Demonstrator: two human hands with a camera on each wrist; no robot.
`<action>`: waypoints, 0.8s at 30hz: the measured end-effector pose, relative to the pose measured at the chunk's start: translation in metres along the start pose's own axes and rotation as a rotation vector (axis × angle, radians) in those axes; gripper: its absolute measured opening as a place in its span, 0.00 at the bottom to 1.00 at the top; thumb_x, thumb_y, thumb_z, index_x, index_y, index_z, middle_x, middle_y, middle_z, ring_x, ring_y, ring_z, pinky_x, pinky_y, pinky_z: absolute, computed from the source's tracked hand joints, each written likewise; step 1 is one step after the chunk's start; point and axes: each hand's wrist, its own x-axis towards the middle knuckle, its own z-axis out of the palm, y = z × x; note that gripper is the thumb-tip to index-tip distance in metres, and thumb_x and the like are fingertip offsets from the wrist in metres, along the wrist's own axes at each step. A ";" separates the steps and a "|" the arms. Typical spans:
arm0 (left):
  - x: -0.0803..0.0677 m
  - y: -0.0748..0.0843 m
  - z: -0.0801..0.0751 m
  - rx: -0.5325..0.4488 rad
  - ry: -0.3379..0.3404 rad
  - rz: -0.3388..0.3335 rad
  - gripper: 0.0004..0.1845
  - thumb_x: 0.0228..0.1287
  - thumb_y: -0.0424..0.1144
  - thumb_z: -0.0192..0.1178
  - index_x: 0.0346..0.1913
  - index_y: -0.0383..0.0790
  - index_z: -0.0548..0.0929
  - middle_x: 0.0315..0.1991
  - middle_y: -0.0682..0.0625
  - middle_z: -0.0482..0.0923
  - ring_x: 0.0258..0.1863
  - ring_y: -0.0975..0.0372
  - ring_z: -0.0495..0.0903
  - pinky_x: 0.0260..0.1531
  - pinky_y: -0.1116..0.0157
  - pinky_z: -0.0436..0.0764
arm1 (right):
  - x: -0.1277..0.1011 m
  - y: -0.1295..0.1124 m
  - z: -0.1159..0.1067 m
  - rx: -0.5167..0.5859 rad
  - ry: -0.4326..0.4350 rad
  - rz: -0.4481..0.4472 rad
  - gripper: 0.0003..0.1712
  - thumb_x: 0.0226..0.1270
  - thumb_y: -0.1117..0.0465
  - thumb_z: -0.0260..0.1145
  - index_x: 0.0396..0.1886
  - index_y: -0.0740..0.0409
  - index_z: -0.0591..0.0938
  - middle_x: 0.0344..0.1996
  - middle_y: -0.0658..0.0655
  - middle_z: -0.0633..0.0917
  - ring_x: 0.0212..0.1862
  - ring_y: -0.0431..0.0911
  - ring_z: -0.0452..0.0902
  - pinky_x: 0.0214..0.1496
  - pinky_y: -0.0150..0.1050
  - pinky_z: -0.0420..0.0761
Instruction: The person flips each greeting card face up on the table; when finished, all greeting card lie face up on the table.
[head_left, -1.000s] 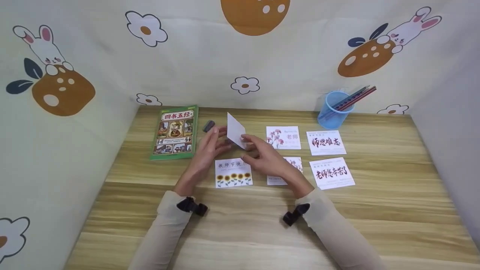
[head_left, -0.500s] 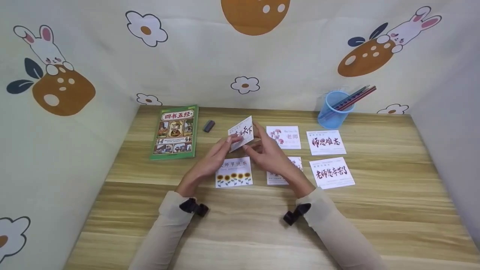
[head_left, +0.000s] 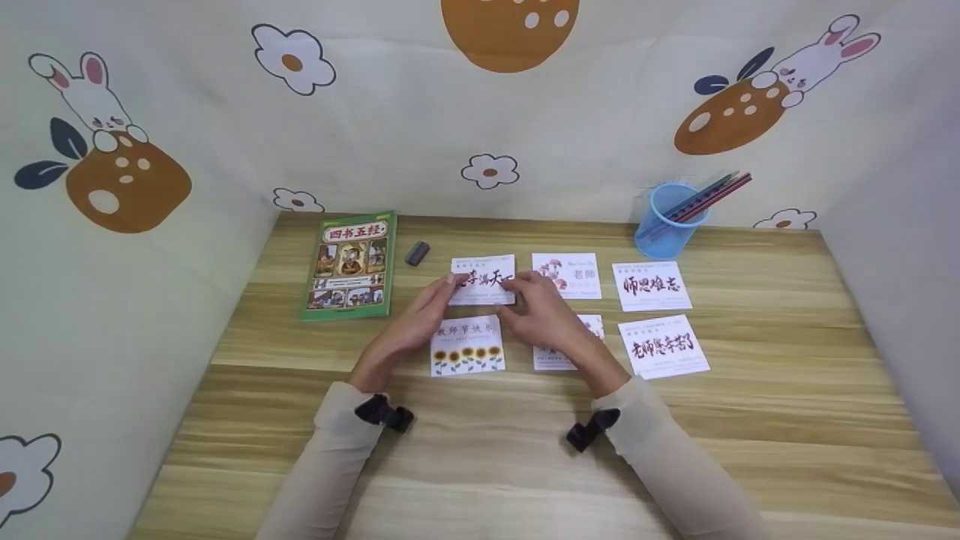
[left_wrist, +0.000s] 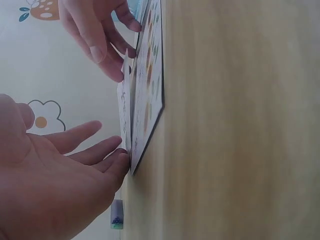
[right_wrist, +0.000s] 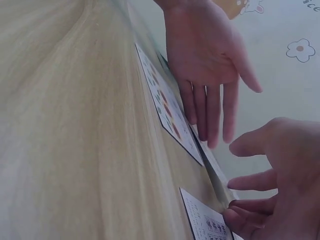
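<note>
Head view shows a change from half a second back: card point(head_left: 483, 279), then tilted up off the table point(head_left: 750, 420) between both hands, now laid flat, face up, black brush writing readable. Turned blank-side-out a full second ago, so flipped over and put down in that short span. Now fills the top-left place in a grid of cards.

Left hand point(head_left: 420, 315) with fingers straight, tips touching the card's left edge; no pinch, only a light press. Right hand point(head_left: 541, 311) with fingers stretched and relaxed, tips on the card's right edge and lower corner. Same reading from the left wrist view: fingertips point(left_wrist: 121, 161) against the near edge of the card, which looks just off the wood there or barely settled. Right wrist view adds both hands spread, nothing gripped.

Around the hold: just below it, sunflower card point(head_left: 466, 346), partly under the left hand's fingers. Just right of it, flower card point(head_left: 568, 274), then a writing card point(head_left: 651, 286) farther right. Under the right hand, another card point(head_left: 559, 352), half hidden; beside that, a second writing card point(head_left: 664, 346). Left of the hold, small grey eraser point(head_left: 417, 252) and green book point(head_left: 349, 262). Well off to the right, blue cup point(head_left: 666, 221) with pencils.

Judged from this: placing nearly finished, only squaring of the card left.
</note>
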 end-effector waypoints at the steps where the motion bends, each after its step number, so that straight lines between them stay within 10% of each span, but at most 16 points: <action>1: 0.000 0.000 0.000 0.012 0.007 -0.008 0.36 0.90 0.59 0.33 0.83 0.38 0.67 0.86 0.38 0.58 0.88 0.46 0.53 0.89 0.47 0.47 | 0.000 0.000 0.001 -0.011 -0.007 -0.006 0.34 0.75 0.51 0.72 0.72 0.66 0.80 0.73 0.70 0.77 0.75 0.65 0.72 0.81 0.58 0.71; 24: 0.002 0.002 -0.001 0.380 -0.021 0.044 0.31 0.90 0.53 0.38 0.72 0.36 0.81 0.86 0.38 0.58 0.86 0.40 0.56 0.86 0.39 0.53 | -0.006 0.001 0.005 -0.176 -0.085 -0.035 0.39 0.76 0.44 0.69 0.78 0.59 0.76 0.83 0.63 0.67 0.85 0.60 0.59 0.88 0.63 0.55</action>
